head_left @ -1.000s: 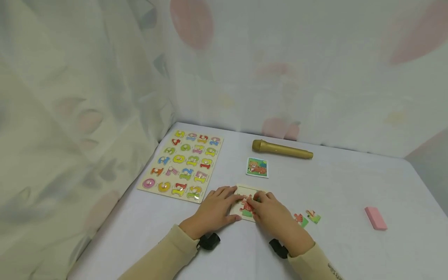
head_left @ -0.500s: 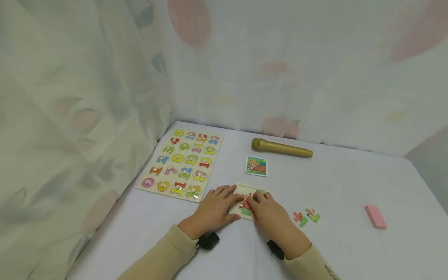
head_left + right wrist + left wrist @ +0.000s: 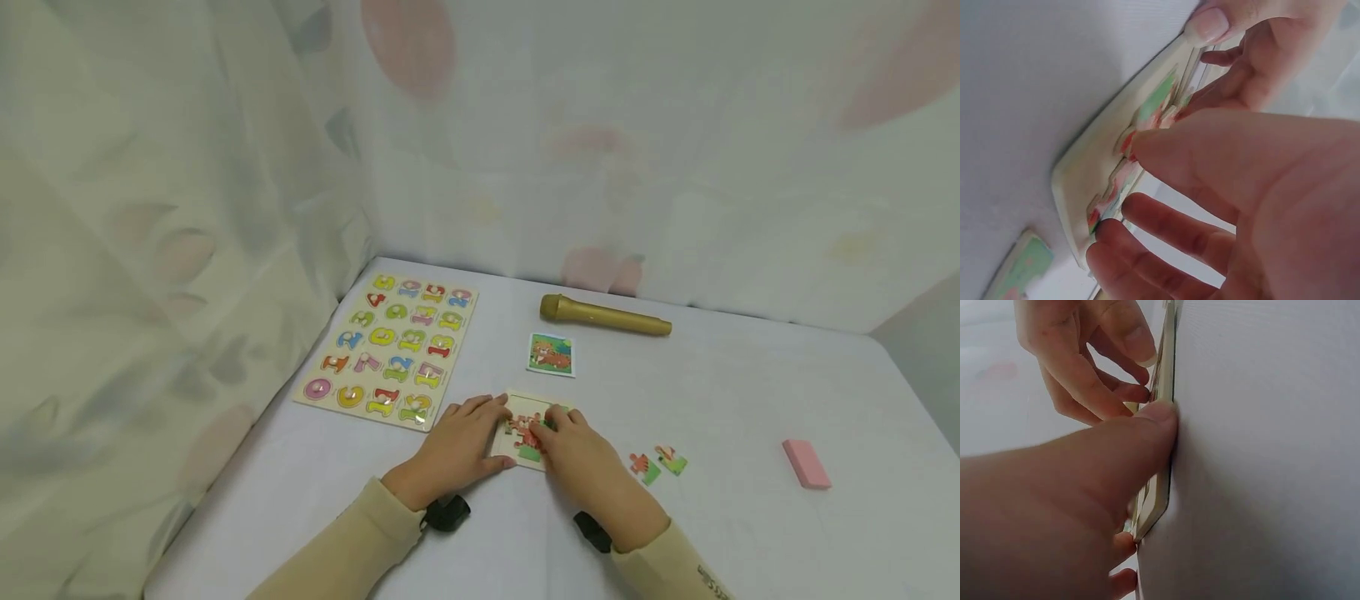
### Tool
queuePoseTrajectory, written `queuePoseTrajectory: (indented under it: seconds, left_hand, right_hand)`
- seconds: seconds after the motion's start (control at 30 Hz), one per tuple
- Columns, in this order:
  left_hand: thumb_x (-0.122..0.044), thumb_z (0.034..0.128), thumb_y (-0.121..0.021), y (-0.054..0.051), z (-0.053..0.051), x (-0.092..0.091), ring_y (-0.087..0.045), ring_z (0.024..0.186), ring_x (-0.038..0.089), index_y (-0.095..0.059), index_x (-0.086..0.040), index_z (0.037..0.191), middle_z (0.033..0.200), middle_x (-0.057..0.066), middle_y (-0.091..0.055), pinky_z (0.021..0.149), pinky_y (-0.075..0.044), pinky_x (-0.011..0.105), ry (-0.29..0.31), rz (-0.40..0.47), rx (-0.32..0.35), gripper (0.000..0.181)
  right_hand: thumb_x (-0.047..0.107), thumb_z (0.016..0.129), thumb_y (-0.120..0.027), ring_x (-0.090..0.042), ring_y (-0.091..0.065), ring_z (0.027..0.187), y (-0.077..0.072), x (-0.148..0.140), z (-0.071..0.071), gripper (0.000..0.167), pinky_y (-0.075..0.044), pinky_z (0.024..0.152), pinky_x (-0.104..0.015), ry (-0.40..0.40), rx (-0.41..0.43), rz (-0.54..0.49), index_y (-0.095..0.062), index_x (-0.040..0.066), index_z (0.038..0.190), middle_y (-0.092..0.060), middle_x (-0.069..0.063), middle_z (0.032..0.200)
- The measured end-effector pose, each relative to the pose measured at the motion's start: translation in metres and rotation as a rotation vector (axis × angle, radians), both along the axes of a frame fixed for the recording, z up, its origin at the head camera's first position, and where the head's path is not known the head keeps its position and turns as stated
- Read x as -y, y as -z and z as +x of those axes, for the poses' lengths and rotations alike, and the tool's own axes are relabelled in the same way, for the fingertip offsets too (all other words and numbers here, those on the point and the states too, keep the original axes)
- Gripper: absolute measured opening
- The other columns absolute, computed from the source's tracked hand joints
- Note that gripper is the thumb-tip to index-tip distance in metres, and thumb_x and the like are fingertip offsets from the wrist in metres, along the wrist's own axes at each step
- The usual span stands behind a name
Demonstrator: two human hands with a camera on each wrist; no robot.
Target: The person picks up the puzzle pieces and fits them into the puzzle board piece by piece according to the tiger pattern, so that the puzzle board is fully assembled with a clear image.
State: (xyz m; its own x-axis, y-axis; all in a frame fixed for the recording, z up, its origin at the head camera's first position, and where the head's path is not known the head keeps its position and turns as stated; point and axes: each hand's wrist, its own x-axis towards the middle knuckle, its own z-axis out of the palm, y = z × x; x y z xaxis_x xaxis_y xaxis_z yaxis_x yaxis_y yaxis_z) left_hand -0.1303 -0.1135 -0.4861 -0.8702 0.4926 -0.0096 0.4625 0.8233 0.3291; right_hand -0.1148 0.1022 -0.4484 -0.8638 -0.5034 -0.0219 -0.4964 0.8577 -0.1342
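Observation:
A small square puzzle tray (image 3: 531, 403) lies flat on the white table, with red and green puzzle pieces (image 3: 527, 433) inside its frame. My left hand (image 3: 453, 454) holds the tray at its left side, thumb on the near edge and fingertips at the upper left edge. Bent fingers of my right hand (image 3: 592, 467) touch the pieces; in the right wrist view its thumb (image 3: 1154, 147) rests on a red puzzle piece (image 3: 1125, 140). My right hand hides the tray's right part. Two loose puzzle pieces (image 3: 643, 468) lie to the right.
A number board (image 3: 360, 354) with coloured numerals lies at the left. Behind the tray are a picture card (image 3: 551, 356) of an animal and a gold microphone (image 3: 606, 316). A pink block (image 3: 806, 464) lies far right. Curtains hang at the back and left.
My left index finger has drawn back from the pieces to the tray's upper left edge. My right hand stays on the pieces with hardly any shift.

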Motion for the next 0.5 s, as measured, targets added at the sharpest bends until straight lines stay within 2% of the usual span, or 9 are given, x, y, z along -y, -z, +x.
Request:
queuePoseTrajectory:
  seconds: [0.23, 0.4, 0.5]
  left_hand:
    - [-0.059, 0.0945, -0.071, -0.003, 0.0012, 0.0009, -0.039, 0.149, 0.027, -0.057, -0.016, 0.151, 0.165, 0.002, -0.042, 0.114, -0.038, 0.053, 0.018, -0.056, -0.041, 0.072]
    - [-0.058, 0.0943, -0.072, -0.0026, 0.0015, 0.0002, -0.039, 0.149, 0.026, -0.055, -0.016, 0.152, 0.164, 0.002, -0.042, 0.113, -0.038, 0.052, 0.021, -0.054, -0.046, 0.073]
    - [-0.058, 0.0937, -0.073, -0.0017, 0.0019, 0.0001, -0.041, 0.148, 0.026, -0.055, -0.016, 0.15, 0.164, 0.003, -0.043, 0.112, -0.039, 0.051, 0.021, -0.046, -0.051, 0.073]
  right_hand:
    - [0.013, 0.098, -0.075, -0.034, -0.059, 0.112, -0.0033, 0.0003, 0.0019, 0.036, -0.058, 0.087, -0.045, -0.011, -0.011, -0.004, -0.072, 0.011, 0.134, -0.061, -0.015, 0.127]
    - [0.014, 0.098, -0.076, -0.035, -0.058, 0.112, -0.0017, -0.0009, 0.0017, 0.034, -0.058, 0.087, -0.045, -0.017, -0.02, -0.007, -0.073, 0.012, 0.131, -0.06, -0.015, 0.127]
    - [0.013, 0.098, -0.074, -0.035, -0.059, 0.112, 0.0001, -0.0055, -0.0027, 0.034, -0.057, 0.087, -0.046, -0.043, 0.003, -0.039, -0.073, 0.011, 0.132, -0.06, -0.015, 0.127]
